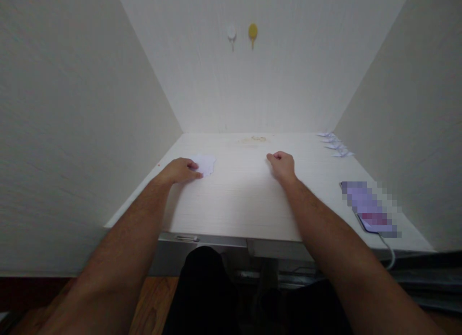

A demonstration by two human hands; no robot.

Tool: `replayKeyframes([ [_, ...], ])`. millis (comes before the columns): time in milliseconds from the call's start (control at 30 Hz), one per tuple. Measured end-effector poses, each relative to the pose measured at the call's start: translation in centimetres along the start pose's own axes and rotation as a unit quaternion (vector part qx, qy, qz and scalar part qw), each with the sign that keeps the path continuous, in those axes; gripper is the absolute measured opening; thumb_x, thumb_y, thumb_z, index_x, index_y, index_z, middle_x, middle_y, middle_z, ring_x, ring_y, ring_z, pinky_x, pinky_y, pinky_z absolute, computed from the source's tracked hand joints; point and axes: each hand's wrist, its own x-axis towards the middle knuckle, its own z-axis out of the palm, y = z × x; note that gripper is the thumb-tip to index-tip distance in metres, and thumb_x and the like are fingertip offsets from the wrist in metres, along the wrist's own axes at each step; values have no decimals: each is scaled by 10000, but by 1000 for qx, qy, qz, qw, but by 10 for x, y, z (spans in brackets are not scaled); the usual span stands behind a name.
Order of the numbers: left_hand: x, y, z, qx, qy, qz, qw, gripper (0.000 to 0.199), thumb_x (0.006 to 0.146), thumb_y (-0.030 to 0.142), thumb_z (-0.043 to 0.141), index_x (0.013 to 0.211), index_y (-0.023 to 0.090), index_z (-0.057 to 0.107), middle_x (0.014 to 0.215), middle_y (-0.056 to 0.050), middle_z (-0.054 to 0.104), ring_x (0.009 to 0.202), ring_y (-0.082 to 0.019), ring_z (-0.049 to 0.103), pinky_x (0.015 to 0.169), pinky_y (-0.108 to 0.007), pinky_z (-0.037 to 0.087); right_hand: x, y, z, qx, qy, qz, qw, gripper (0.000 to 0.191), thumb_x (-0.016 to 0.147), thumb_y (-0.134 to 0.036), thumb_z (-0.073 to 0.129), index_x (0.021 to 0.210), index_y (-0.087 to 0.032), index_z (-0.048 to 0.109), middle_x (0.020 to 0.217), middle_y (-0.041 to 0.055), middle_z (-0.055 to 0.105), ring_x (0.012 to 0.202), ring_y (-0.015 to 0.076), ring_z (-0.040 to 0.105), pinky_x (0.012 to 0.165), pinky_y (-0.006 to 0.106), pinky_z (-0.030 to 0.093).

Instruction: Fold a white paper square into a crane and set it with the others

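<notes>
At the left of the white desk, my left hand touches the edge of some white paper sheets, its thumb and fingers apart around their left side. The sheets look stacked, with slightly uneven edges. My right hand is over the right-centre of the desk, its fingers curled together. Whatever it may hold is hidden or too small to name. Several folded white paper pieces lie in a row near the back right corner.
A phone with a cable lies on the right side of the desk. Walls enclose the desk at the back and both sides. A white hook and a yellow hook are on the back wall.
</notes>
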Motion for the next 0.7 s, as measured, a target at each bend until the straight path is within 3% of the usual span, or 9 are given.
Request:
replayKeyframes([
  [200, -1, 3, -4, -9, 5, 4, 1000, 386, 620, 435, 715, 936, 223, 783, 1114, -99, 752, 1042, -284, 677, 894, -330, 483, -2, -6, -2, -12, -6, 5, 1000, 299, 726, -399, 667, 543, -202, 537, 521, -48, 454, 562, 125, 409, 621, 297, 335],
  [367, -3, 7, -4, -12, 4, 5, 1000, 290, 670, 426, 614, 778, 210, 773, 847, -72, 762, 818, -246, 682, 728, -312, 464, -2, -6, -2, -12, -8, -3, 1000, 293, 727, -401, 660, 548, -201, 542, 529, -46, 468, 568, 127, 420, 623, 297, 339],
  [467, -3, 7, -1, 1, 32, 5, 999, 285, 695, 407, 570, 741, 188, 748, 759, -74, 733, 730, -223, 653, 662, -307, 428, -2, -5, -2, -9, -7, 0, 1000, 282, 722, -398, 658, 554, -200, 549, 530, -46, 474, 565, 126, 420, 625, 296, 347],
  [567, -2, 4, 3, 7, 69, -13, 997, 267, 706, 409, 564, 719, 193, 721, 748, -78, 725, 707, -212, 636, 632, -304, 404, -2, -4, 0, -1, -7, 5, 1000, 286, 722, -416, 656, 565, -200, 554, 531, -47, 477, 556, 125, 422, 616, 293, 350],
  [700, 1, 1, 4, -17, 61, 0, 998, 298, 628, 511, 677, 723, 229, 704, 821, -57, 745, 766, -213, 656, 652, -288, 420, -2, -4, 0, -9, -14, 1, 1000, 290, 726, -418, 651, 560, -203, 548, 526, -46, 475, 555, 126, 423, 611, 292, 347],
])
